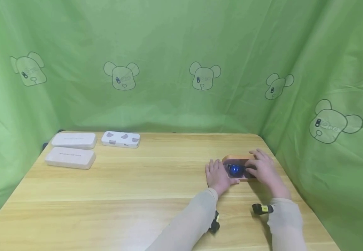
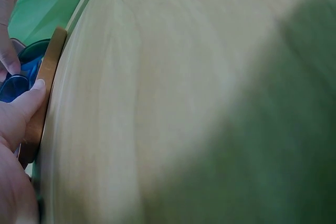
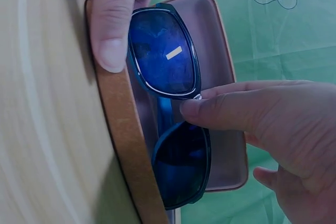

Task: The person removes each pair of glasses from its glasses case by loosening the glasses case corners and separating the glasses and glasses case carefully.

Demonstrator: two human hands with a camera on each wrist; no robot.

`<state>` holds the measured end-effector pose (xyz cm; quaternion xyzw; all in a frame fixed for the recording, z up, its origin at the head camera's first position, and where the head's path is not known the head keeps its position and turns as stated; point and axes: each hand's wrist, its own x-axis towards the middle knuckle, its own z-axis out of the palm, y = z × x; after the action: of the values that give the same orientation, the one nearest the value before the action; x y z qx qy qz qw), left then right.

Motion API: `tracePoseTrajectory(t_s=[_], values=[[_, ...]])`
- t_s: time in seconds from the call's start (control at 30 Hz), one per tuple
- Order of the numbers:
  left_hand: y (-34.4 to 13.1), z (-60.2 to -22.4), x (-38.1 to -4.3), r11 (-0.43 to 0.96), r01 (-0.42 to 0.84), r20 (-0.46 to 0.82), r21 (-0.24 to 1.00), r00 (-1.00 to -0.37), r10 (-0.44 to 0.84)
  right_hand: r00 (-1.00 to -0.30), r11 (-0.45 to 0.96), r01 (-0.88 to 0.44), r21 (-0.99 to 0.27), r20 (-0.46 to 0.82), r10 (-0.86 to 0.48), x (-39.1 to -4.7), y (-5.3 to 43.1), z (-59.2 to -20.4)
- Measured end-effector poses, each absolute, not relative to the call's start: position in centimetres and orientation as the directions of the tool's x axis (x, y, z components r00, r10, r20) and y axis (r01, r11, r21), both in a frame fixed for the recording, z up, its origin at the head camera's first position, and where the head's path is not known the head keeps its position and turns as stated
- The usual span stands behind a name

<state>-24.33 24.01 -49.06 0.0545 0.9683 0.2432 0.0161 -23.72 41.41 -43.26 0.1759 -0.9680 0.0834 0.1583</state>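
An orange-brown glasses case (image 1: 228, 157) with a mauve lining stands open at the table's right side. Within it is a pair of sunglasses (image 3: 163, 51) with dark blue lenses, seen closely in the right wrist view. My right hand (image 1: 264, 170) reaches over the case, its thumb and forefinger pinching the sunglasses by the bridge between the lenses. My left hand (image 1: 218, 177) holds the case's left end, the thumb (image 2: 31, 98) lying along the front wall. Part of the right lens is hidden behind my right hand in the head view.
Far left on the wooden table (image 1: 106, 195) lie a white case (image 1: 74, 140), an off-white case (image 1: 70, 158) and a white case with brown patches (image 1: 121, 139). Green curtain (image 1: 162, 45) hangs close behind the table and along its right edge.
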Motion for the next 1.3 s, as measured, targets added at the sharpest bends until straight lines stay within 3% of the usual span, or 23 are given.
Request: tracePoseTrajectory(t_s=[0.43, 0.8, 1.3], values=[[23.7, -48.5, -24.0, 0.894, 0.107, -0.018, 0.434, -0.992, 0.128, -0.875, 0.928, -0.37, -0.031, 0.349, -0.337, -23.1, 41.6, -41.6], [23.8, -48.8, -24.2, 0.881, 0.109, -0.023, 0.46, -0.991, 0.134, -0.847, 0.915, -0.401, -0.034, 0.394, -0.357, -22.9, 41.7, -41.1], [23.7, -49.0, -24.1, 0.882, 0.115, -0.025, 0.458, -0.99, 0.141, -0.87, 0.925, -0.376, -0.053, 0.363, -0.333, -22.3, 41.6, -40.4]])
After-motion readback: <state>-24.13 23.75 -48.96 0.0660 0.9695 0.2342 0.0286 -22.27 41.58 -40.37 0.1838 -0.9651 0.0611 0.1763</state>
